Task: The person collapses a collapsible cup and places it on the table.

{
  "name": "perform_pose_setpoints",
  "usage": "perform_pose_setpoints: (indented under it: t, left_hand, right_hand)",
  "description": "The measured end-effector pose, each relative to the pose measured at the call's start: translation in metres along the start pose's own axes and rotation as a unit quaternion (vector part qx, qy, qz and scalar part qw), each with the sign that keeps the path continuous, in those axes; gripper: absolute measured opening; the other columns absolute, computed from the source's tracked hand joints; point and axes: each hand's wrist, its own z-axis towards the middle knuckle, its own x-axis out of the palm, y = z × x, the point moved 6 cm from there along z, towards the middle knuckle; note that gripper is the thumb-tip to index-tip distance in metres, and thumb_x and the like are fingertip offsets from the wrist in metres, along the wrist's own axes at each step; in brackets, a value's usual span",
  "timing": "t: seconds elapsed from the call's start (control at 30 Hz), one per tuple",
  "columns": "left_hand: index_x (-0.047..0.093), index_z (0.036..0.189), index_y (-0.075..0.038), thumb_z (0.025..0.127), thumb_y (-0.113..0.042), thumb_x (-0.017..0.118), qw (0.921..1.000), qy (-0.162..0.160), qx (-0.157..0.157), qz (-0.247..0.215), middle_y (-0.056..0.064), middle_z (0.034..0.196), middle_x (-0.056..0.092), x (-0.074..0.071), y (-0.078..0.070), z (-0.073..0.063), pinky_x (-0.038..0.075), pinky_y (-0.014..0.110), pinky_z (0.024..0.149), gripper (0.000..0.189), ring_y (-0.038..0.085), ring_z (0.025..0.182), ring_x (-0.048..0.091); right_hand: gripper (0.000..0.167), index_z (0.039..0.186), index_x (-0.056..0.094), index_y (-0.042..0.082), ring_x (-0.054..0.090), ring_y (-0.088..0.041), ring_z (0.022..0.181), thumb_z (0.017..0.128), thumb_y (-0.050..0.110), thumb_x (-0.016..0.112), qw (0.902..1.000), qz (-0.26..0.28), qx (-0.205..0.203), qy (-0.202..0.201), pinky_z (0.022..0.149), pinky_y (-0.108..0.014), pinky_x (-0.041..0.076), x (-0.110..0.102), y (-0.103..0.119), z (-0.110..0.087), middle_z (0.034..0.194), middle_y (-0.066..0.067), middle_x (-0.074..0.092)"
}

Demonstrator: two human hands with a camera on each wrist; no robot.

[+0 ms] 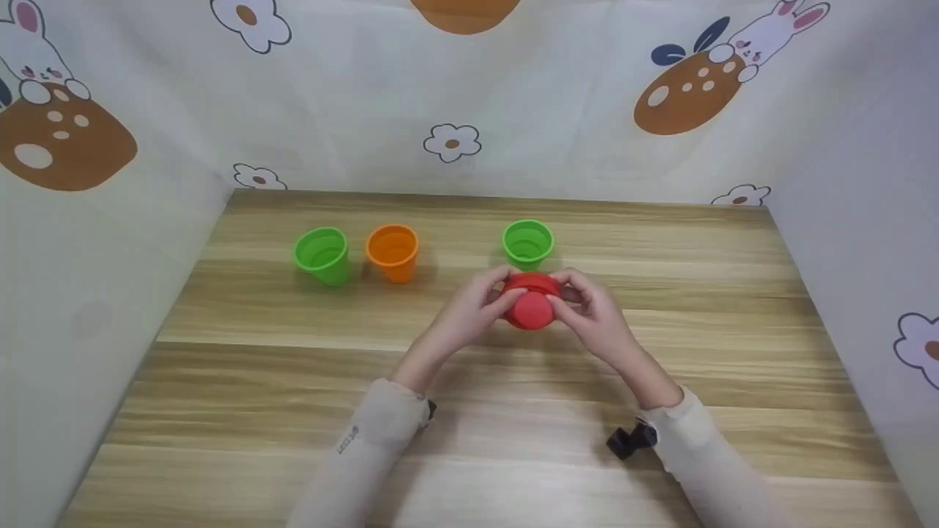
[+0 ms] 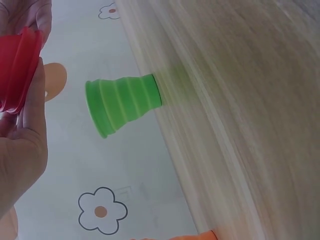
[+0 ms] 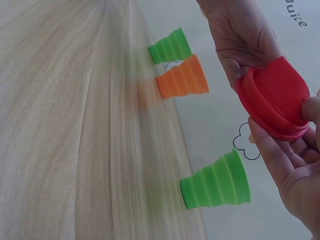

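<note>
Both hands hold a red collapsible cup (image 1: 533, 311), partly folded, its small round base facing the head camera. My left hand (image 1: 471, 308) grips it from the left, the thumb on the base's edge and the fingers at the rim. From the other side my right hand (image 1: 596, 315) grips it the same way. In the right wrist view the red cup (image 3: 275, 100) is seen from the side, raised above the table. Just beyond the hands a green collapsible cup (image 1: 528, 243) stands upright and extended.
To the left on the wooden table (image 1: 257, 396) stand an orange collapsible cup (image 1: 394, 253) and a second green cup (image 1: 323, 255), both extended, mouths up. A white curtain (image 1: 352, 95) with printed flowers and rabbits borders the table's back and sides.
</note>
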Motion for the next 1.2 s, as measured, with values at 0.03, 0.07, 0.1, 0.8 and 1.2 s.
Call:
perform_pose_setpoints:
  t: [0.03, 0.07, 0.1, 0.8, 1.2]
  left_hand:
    - [0.063, 0.116, -0.006, 0.1, -0.021, 0.06, 1.0, 0.002, -0.002, -0.003, 0.011, 0.109, 0.067, 0.0001, -0.0001, -0.0006, 0.059, 0.027, 0.082, 0.023, 0.018, 0.091, 0.065]
    - [0.063, 0.116, -0.006, 0.1, -0.021, 0.06, 1.0, 0.006, -0.002, -0.007, 0.011, 0.109, 0.067, 0.0001, -0.0001, -0.0013, 0.058, 0.027, 0.081, 0.023, 0.017, 0.09, 0.065]
    - [0.062, 0.117, -0.006, 0.1, -0.021, 0.06, 0.9998, 0.011, -0.004, -0.014, 0.011, 0.109, 0.067, 0.0003, 0.0002, -0.002, 0.057, 0.027, 0.081, 0.023, 0.016, 0.09, 0.064]
    - [0.051, 0.132, 0.002, 0.094, -0.005, 0.059, 0.9921, 0.058, -0.002, -0.111, 0.02, 0.124, 0.059, -0.0015, 0.0019, -0.0092, 0.055, 0.035, 0.1, 0.039, 0.024, 0.109, 0.063]
    - [0.054, 0.128, -0.002, 0.093, -0.004, 0.06, 0.9959, 0.04, -0.007, -0.081, 0.016, 0.118, 0.06, -0.0022, 0.0018, -0.0092, 0.056, 0.036, 0.098, 0.035, 0.024, 0.107, 0.061]
  right_hand:
    - [0.02, 0.112, 0.062, -0.01, 0.069, -0.002, 0.097, 0.092, -0.005, 0.062, 1.0, -0.002, 0.001, -0.001, 0.078, -0.022, 0.061, 0.0, 0.0, -0.0001, 0.109, -0.022, 0.067]
    - [0.021, 0.112, 0.062, -0.01, 0.069, -0.002, 0.097, 0.092, -0.005, 0.062, 1.0, -0.005, 0.001, -0.001, 0.078, -0.022, 0.061, -0.0001, -0.0004, -0.0001, 0.109, -0.023, 0.067]
    - [0.021, 0.112, 0.062, -0.009, 0.069, -0.002, 0.096, 0.092, -0.005, 0.063, 1.0, -0.008, 0.001, -0.001, 0.078, -0.022, 0.061, -0.0002, -0.0006, -0.0002, 0.11, -0.023, 0.067]
    - [0.022, 0.114, 0.06, -0.012, 0.07, -0.005, 0.096, 0.093, -0.008, 0.059, 0.9997, 0.018, 0.005, -0.012, 0.076, -0.025, 0.062, -0.0057, -0.0065, -0.0018, 0.108, -0.02, 0.068]
    - [0.023, 0.115, 0.059, -0.012, 0.07, -0.004, 0.098, 0.092, -0.009, 0.058, 0.9997, 0.019, 0.004, -0.014, 0.077, -0.025, 0.062, -0.0046, -0.0055, -0.002, 0.111, -0.024, 0.067]
